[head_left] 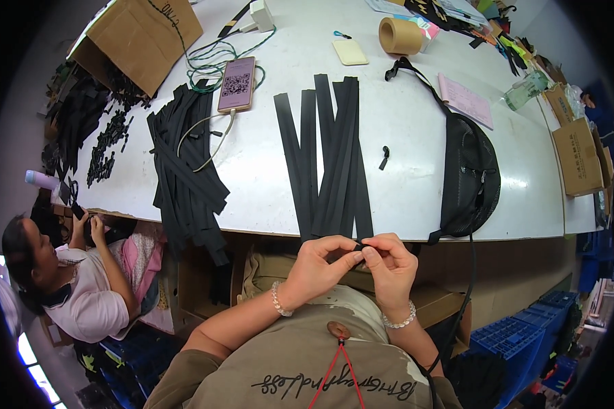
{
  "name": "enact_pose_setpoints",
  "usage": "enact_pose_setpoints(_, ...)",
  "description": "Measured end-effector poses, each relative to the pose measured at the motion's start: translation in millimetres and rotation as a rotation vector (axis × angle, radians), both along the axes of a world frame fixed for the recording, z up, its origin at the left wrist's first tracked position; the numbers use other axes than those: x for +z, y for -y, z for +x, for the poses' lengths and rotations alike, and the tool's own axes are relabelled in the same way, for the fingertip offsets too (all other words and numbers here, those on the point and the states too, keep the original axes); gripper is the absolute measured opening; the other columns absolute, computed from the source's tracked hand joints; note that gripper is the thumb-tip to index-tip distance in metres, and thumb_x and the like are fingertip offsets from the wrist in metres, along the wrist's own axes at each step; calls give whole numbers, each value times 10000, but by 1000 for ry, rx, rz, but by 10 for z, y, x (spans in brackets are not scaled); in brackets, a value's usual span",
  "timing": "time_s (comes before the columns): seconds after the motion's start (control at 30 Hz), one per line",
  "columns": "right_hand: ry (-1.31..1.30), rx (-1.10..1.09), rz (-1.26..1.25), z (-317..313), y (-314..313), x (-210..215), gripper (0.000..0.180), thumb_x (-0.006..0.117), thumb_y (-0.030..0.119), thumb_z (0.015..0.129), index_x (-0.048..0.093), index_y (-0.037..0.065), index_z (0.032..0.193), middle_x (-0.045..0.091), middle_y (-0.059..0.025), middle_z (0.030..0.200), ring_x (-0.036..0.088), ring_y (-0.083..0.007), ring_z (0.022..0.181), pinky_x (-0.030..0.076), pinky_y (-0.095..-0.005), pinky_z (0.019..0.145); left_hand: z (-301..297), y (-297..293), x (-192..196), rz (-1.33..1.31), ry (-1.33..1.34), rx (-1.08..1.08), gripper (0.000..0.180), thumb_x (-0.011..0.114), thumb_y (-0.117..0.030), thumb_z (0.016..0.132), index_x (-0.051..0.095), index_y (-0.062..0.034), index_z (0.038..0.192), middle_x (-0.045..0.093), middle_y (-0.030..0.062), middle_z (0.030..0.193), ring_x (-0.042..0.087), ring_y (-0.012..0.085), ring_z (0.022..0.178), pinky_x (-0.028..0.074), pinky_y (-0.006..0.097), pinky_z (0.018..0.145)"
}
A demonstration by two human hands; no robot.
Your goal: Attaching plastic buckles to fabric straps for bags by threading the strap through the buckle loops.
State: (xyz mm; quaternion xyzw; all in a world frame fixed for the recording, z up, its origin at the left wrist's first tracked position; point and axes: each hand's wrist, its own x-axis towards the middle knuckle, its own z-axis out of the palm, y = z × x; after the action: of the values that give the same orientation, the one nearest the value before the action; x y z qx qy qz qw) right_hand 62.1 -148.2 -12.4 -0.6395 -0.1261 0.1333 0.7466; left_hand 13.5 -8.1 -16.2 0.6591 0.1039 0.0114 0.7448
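Note:
Just past the table's front edge, my left hand [320,267] and my right hand [391,269] meet, fingers closed in a pinch. Between their fingertips is a small black piece [361,245]; the fingers cover most of it, so its exact kind is hidden. Directly beyond my hands, flat black webbing straps [335,170] lie fanned lengthwise on the white table [406,201], their near ends reaching the edge. A small black plastic fitting [385,157] lies alone to the right of these straps.
More black straps [187,157] are heaped at left, under a charging phone [237,84]. Small black parts [106,153] lie beside a cardboard box [140,41]. A black waist bag [469,177] rests at right. A co-worker [82,279] sits at left.

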Motion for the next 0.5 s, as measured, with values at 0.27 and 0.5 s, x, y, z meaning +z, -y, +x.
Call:
enact_pose_setpoints(0.27, 46, 54, -68, 35, 40, 65, 136, 564, -28, 860, 622, -51, 981, 566, -65, 936, 542, -75, 724, 454, -189, 645, -14, 0, -28, -248, -39, 11, 86, 648, -47, 843, 641, 13, 905, 642, 10, 808, 557, 33, 722, 466, 182, 631)
enact_pose_setpoints(0.5, -172, 78, 100, 12, 111, -43, 154, 542, 17, 891, 554, -56, 1026, 589, -45, 837, 552, -72, 678, 469, -201, 630, 45, -37, -39, -310, -63, 48, 88, 645, -30, 839, 632, 3, 919, 642, 10, 826, 568, 37, 747, 473, 180, 655)
